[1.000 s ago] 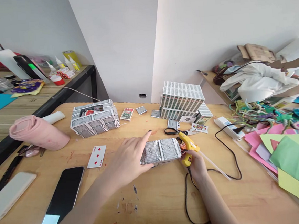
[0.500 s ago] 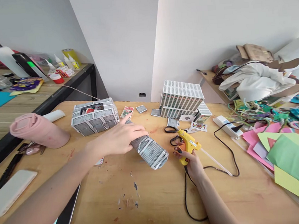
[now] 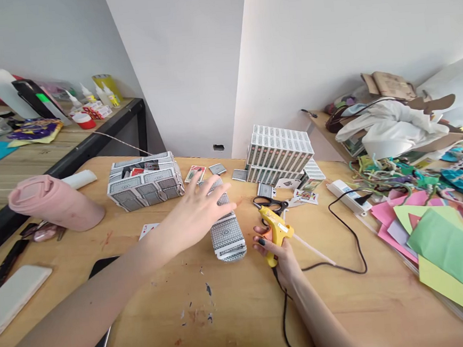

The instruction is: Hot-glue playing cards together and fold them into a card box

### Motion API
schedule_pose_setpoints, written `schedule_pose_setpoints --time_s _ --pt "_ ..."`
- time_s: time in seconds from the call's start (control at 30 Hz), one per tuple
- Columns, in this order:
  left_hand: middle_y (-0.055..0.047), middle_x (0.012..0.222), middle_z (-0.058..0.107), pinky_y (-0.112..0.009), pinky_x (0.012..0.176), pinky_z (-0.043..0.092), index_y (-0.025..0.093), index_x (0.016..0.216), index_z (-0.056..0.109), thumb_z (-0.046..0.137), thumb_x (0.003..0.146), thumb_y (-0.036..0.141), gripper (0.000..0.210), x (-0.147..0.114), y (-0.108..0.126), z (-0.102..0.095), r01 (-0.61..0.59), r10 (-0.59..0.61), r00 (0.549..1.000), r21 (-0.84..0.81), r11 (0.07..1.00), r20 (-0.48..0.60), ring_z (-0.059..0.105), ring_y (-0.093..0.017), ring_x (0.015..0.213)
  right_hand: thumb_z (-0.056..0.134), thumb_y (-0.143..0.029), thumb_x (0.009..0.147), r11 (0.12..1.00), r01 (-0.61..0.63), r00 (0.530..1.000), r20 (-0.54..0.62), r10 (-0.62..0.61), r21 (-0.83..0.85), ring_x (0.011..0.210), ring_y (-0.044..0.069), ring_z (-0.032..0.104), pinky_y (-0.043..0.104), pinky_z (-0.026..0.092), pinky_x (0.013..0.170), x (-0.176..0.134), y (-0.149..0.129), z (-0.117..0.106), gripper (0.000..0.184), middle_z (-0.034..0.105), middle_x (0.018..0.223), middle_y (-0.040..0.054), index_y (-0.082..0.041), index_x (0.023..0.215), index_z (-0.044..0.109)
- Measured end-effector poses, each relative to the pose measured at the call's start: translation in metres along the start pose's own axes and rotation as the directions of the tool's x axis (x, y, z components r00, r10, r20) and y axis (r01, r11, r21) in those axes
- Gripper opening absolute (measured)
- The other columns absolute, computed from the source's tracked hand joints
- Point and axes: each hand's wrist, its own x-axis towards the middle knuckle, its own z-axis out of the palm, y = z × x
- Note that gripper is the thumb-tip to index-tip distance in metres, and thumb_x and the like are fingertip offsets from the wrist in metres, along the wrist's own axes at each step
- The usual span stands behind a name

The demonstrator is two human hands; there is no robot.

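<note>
My left hand (image 3: 197, 213) is open, fingers spread over a long piece covered in grey-backed playing cards (image 3: 227, 235); whether it still touches the piece I cannot tell. The piece lies lengthwise on the table, its far part half hidden by my fingers. My right hand (image 3: 280, 252) is wrapped round the handle of a yellow hot glue gun (image 3: 276, 229). The gun's nozzle points up and left, and a clear glue stick (image 3: 311, 248) juts from its rear. Black scissors (image 3: 269, 203) lie just behind the gun.
A card-covered open box (image 3: 146, 183) stands back left beside a pink tumbler (image 3: 55, 203). Stacked card boxes (image 3: 280, 151) rise at the back, with loose cards (image 3: 305, 197) in front. The gun's cord crosses towards a white power strip (image 3: 349, 197). Coloured paper (image 3: 449, 247) covers the right side.
My left hand has loosened its grip and spread its fingers. The card-covered piece now lies straighter on the table. My right hand has shifted slightly left with the glue gun.
</note>
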Motion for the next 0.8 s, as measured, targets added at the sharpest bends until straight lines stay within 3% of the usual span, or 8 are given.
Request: schedule_pose_setpoints --time_s 0.13,0.3,0.43,0.5,0.57,0.67,0.73,0.8 --pt "-0.010 0.125 0.049 -0.058 0.107 0.029 0.028 0.122 0.059 0.039 0.077 -0.006 0.059 -0.003 0.004 0.009 0.060 -0.060 0.998 -0.006 0.998 -0.025 0.038 -0.032 0.127 0.087 -0.024 0.057 0.993 -0.031 0.999 -0.011 0.033 0.109 0.090 0.019 0.068 0.035 0.054 0.085 -0.012 0.012 0.018 0.034 0.071 0.095 0.0020 -0.024 0.082 0.064" --pt "-0.016 0.125 0.049 -0.060 0.105 0.030 0.020 0.135 0.046 0.035 0.079 -0.004 0.063 -0.008 0.019 0.021 0.218 -0.218 0.973 -0.003 0.976 -0.080 0.039 -0.034 0.123 0.086 -0.029 0.058 0.996 0.011 1.000 0.020 -0.013 0.085 0.085 0.021 0.068 0.038 0.054 0.083 -0.019 0.016 0.021 0.036 0.072 0.087 0.0014 -0.026 0.086 0.064" --pt "-0.019 0.128 0.048 -0.057 0.099 0.036 0.015 0.140 0.035 0.036 0.086 0.003 0.055 -0.015 0.045 0.033 0.392 -0.402 0.895 -0.090 0.915 -0.194 0.041 -0.035 0.120 0.088 -0.032 0.053 0.998 0.059 0.995 0.080 -0.058 -0.012 0.088 0.024 0.066 0.038 0.053 0.083 -0.024 0.016 0.020 0.044 0.072 0.094 0.0044 -0.026 0.091 0.066" --pt "-0.017 0.124 0.050 -0.052 0.093 0.042 0.016 0.133 0.039 0.037 0.087 0.003 0.048 -0.020 0.057 0.038 0.463 -0.501 0.827 -0.193 0.865 -0.258 0.046 -0.032 0.114 0.088 -0.029 0.054 0.995 0.086 0.993 0.090 -0.081 -0.056 0.089 0.025 0.066 0.038 0.053 0.083 -0.026 0.016 0.022 0.045 0.072 0.095 0.0042 -0.027 0.093 0.067" --pt "-0.013 0.114 0.054 -0.044 0.089 0.047 0.017 0.121 0.047 0.037 0.086 0.002 0.039 -0.025 0.063 0.038 0.444 -0.540 0.788 -0.334 0.831 -0.297 0.051 -0.026 0.107 0.087 -0.028 0.056 0.992 0.087 0.992 0.094 -0.079 -0.090 0.087 0.024 0.065 0.038 0.053 0.081 -0.027 0.016 0.024 0.041 0.072 0.091 0.0041 -0.027 0.093 0.067" --pt "-0.006 0.103 0.057 -0.035 0.088 0.050 0.022 0.101 0.057 0.042 0.088 0.009 0.024 -0.032 0.061 0.029 0.360 -0.548 0.802 -0.540 0.761 -0.237 0.057 -0.018 0.098 0.085 -0.029 0.060 0.991 0.067 0.993 0.101 -0.055 -0.117 0.082 0.024 0.065 0.038 0.054 0.078 -0.028 0.018 0.026 0.034 0.071 0.084 0.0044 -0.025 0.089 0.068" --pt "-0.004 0.110 0.057 -0.035 0.090 0.051 0.024 0.106 0.060 0.053 0.085 0.020 0.022 -0.034 0.054 0.018 0.376 -0.532 0.840 -0.596 0.710 -0.104 0.058 -0.019 0.103 0.085 -0.029 0.060 0.991 0.059 0.994 0.096 -0.047 -0.119 0.081 0.024 0.065 0.038 0.054 0.077 -0.028 0.019 0.026 0.033 0.071 0.083 0.0042 -0.025 0.088 0.068" --pt "-0.003 0.121 0.055 -0.036 0.090 0.052 0.025 0.113 0.060 0.062 0.081 0.031 0.034 -0.034 0.045 0.007 0.430 -0.494 0.868 -0.584 0.689 0.057 0.058 -0.021 0.107 0.086 -0.028 0.059 0.991 0.061 0.995 0.091 -0.050 -0.117 0.081 0.024 0.065 0.037 0.053 0.076 -0.028 0.021 0.025 0.036 0.071 0.084 0.0038 -0.025 0.089 0.067"
